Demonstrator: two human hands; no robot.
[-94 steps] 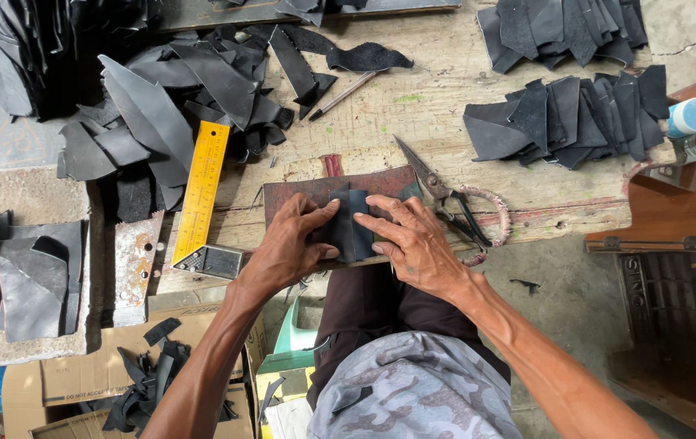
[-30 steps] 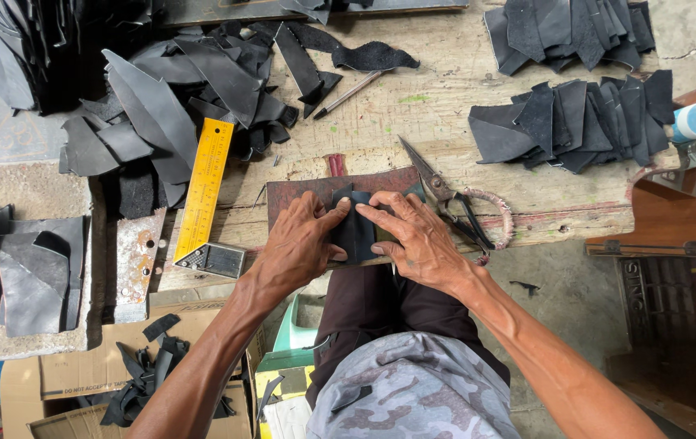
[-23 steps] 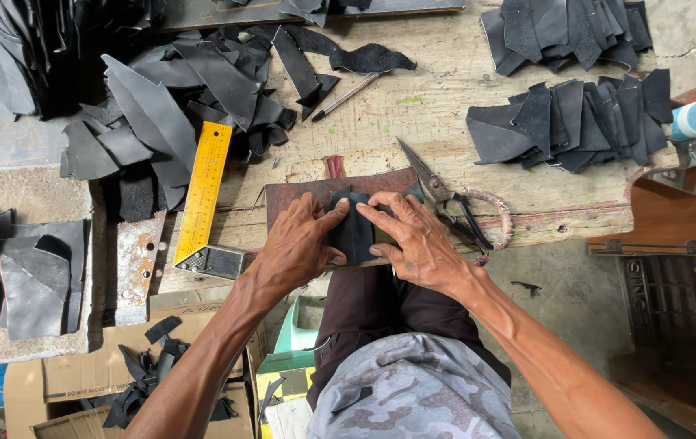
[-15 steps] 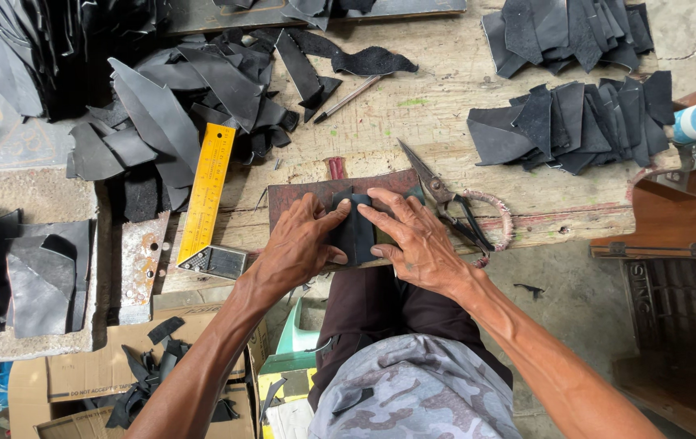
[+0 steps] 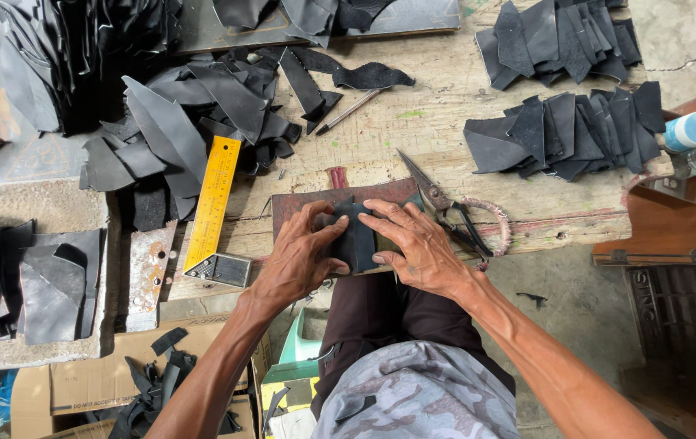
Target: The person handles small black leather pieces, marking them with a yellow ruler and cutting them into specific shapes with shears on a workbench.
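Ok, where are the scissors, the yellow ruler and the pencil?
scissors [image 5: 444,208]: head view, on the pivot where the blades meet the handles.
yellow ruler [image 5: 214,202]: head view, middle of its long yellow arm.
pencil [image 5: 349,110]: head view, middle of its shaft.

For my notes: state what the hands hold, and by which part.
Both hands press one small dark leather piece flat on the board: left hand on its left edge, right hand on its right.

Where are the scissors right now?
The scissors lie on the wooden bench, just right of the right hand and the dark board.
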